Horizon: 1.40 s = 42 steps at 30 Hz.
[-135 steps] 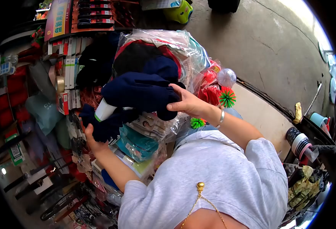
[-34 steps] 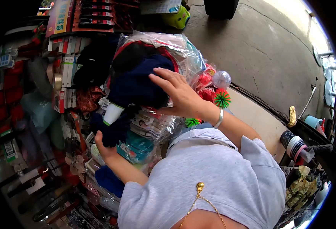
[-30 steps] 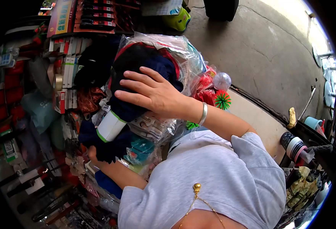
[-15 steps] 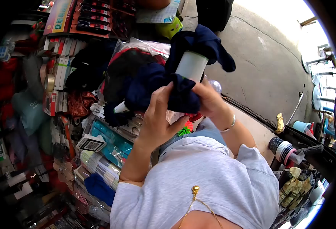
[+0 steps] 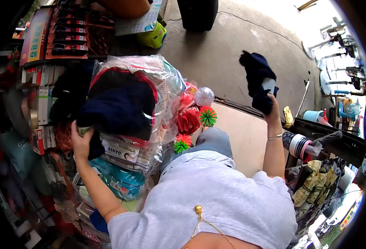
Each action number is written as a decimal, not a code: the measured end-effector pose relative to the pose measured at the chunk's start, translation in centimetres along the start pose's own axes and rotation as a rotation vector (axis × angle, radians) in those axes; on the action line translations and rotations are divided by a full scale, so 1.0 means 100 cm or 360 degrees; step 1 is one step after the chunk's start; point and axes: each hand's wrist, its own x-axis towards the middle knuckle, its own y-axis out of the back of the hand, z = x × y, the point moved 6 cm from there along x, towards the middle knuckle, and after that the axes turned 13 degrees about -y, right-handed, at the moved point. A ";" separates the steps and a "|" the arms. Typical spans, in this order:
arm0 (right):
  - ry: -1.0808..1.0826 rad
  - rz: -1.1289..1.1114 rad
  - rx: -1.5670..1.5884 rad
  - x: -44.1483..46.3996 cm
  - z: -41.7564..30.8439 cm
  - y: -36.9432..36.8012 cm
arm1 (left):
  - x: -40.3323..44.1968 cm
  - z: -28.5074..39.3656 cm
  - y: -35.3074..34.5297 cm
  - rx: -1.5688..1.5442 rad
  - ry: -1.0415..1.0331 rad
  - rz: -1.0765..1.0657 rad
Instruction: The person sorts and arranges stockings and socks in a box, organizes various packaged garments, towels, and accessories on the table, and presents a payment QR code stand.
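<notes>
My left hand (image 5: pixel 82 143) is at the left, fingers closed on the near end of a dark navy cloth piece (image 5: pixel 116 108), where a bit of white card shows. This cloth lies spread over plastic-wrapped packs (image 5: pixel 162 79). Out to the right, my right hand (image 5: pixel 272 110) grips a second navy cloth piece (image 5: pixel 257 74) by its lower end and holds it up above the floor. A white card (image 5: pixel 268 85) shows in its fold. I cannot tell what kind of garment either piece is.
Red flower-like trinkets (image 5: pixel 189 121) and a clear ball (image 5: pixel 204 96) sit beside the packs. Boxed goods (image 5: pixel 44 99) crowd the left. A yellow-green stool (image 5: pixel 153 36) stands at the back. A dark rack edge (image 5: pixel 328 141) with striped rolls (image 5: pixel 297 145) is at the right.
My hands were together at the navy cloth around a white card. They have moved apart, each with a navy piece, left hand to the left and right hand to the right.
</notes>
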 end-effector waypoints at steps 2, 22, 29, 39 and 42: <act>0.0230 -0.0010 0.0293 -0.020 -0.027 0.003 | 0.022 0.030 0.062 0.0171 -0.0447 0.0642; 0.0227 0.0241 -0.0085 -0.046 0.059 -0.116 | 0.067 0.114 -0.288 -0.0342 -0.0543 -0.0026; 0.0235 -0.0397 0.0294 -0.040 -0.007 -0.059 | 0.083 0.061 -0.155 -0.1763 0.0103 0.0301; -0.0432 -0.1137 0.0128 -0.072 0.055 -0.197 | 0.024 0.071 -0.212 -0.1965 0.0300 -0.0149; -0.0348 -0.1355 0.0262 -0.077 0.047 -0.239 | 0.024 0.074 -0.179 -0.1895 0.0147 0.0013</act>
